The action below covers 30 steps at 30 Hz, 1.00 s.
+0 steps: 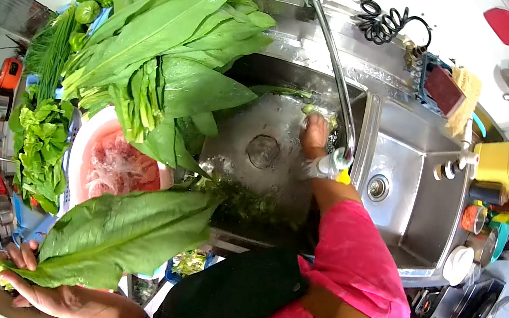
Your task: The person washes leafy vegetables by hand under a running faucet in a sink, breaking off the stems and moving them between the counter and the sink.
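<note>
My left hand (54,292), at the lower left, is closed around the stem end of a large green leaf (119,241), whose tip reaches over the sink's left edge. My right hand (315,135) is down in the left sink basin (243,127), beside the faucet (339,55) and its wet outlet. Pale green bits lie at its fingertips; whether the fingers hold them cannot be made out. A big pile of long green leaves (160,35) rests over the basin's upper left side. Water stands in the basin, with dark greens along its near side.
A pink bowl (89,151) with reddish contents stands left of the sink, near leafy greens (41,143) and long thin greens (50,54). On the right are the second basin (398,183), a yellow container (504,166), sponges (463,96) and jars. A coiled black cord (384,26) lies behind.
</note>
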Available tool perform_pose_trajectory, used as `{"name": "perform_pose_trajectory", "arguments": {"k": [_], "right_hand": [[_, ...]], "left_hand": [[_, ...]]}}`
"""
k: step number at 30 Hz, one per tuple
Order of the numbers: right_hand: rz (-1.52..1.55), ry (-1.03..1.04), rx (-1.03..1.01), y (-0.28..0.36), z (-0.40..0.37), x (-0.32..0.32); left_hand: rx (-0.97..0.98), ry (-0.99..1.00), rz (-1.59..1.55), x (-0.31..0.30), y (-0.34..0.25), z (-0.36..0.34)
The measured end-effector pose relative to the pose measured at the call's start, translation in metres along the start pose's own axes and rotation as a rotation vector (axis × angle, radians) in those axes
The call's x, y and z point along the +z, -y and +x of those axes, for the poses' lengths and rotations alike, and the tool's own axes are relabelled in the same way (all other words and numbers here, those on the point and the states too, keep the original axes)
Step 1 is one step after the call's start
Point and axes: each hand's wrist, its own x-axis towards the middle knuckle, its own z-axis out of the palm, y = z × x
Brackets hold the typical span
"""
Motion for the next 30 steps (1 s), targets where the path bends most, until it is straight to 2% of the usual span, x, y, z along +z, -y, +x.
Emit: {"name": "perform_pose_trajectory", "arguments": {"k": [1,2,3,4,6,7,8,10,11,14,15,17,18,19,20,21,23,25,28,29,30], "right_hand": [[0.102,-0.139,-0.059,0.006,0.018,0.007],[0.275,-0.087,0.153,0.005,0.036,0.027],[0.441,-0.069,0.375,0.004,0.052,0.048],[0.886,0.117,0.703,0.003,0.064,0.055],[1.46,0.402,1.091,-0.004,0.082,0.068],[1.602,0.486,1.134,-0.007,0.089,0.07],[1.596,0.513,1.143,-0.007,0.095,0.073],[1.828,0.279,1.172,0.003,0.105,0.064],[1.697,0.301,1.3,0.0,0.11,0.07],[1.676,0.203,1.267,-0.019,0.093,0.09],[1.57,0.33,1.146,-0.024,0.08,0.088],[1.246,0.466,0.875,-0.008,0.048,0.044],[1.03,0.478,0.733,0.014,0.026,0.005],[1.227,0.521,0.72,0.005,0.013,0.005],[1.087,0.448,0.894,0.042,0.005,-0.033],[0.993,0.496,0.879,0.042,-0.013,-0.038],[0.711,0.525,0.688,0.032,-0.048,-0.046],[0.425,0.457,0.51,0.028,-0.076,-0.068],[0.227,0.195,0.216,0.031,-0.103,-0.122],[0.539,0.221,0.347,0.027,-0.109,-0.132],[0.663,0.173,0.358,0.031,-0.114,-0.149]], "left_hand": [[0.018,-0.048,-0.042,0.004,0.004,-0.002],[-0.023,0.057,-0.122,0.0,0.008,-0.002],[0.012,0.04,-0.101,0.011,0.018,-0.003],[0.008,0.001,-0.053,0.018,0.028,-0.005],[-0.009,-0.066,0.081,0.022,0.041,-0.009],[-0.012,-0.039,0.108,0.029,0.049,-0.011],[-0.033,0.001,0.136,0.036,0.055,-0.012],[-0.059,0.041,0.205,0.046,0.064,-0.014],[-0.093,0.094,0.158,0.047,0.068,-0.014],[-0.059,0.156,0.224,0.077,0.087,-0.023],[-0.074,0.267,0.176,0.079,0.092,-0.022],[-0.019,0.261,0.405,0.099,0.1,-0.033],[-0.067,0.258,0.444,0.109,0.104,-0.037],[-0.111,0.256,0.479,0.118,0.108,-0.038],[-0.206,0.269,0.569,0.126,0.112,-0.038],[-0.305,0.287,0.663,0.132,0.116,-0.037],[-0.045,0.564,0.692,0.125,0.153,-0.041],[-0.168,0.634,0.62,0.137,0.172,-0.055],[-0.242,0.937,0.889,0.146,0.203,-0.079],[-0.281,1.063,0.933,0.15,0.217,-0.09],[-0.276,1.187,0.988,0.153,0.239,-0.104]]}}
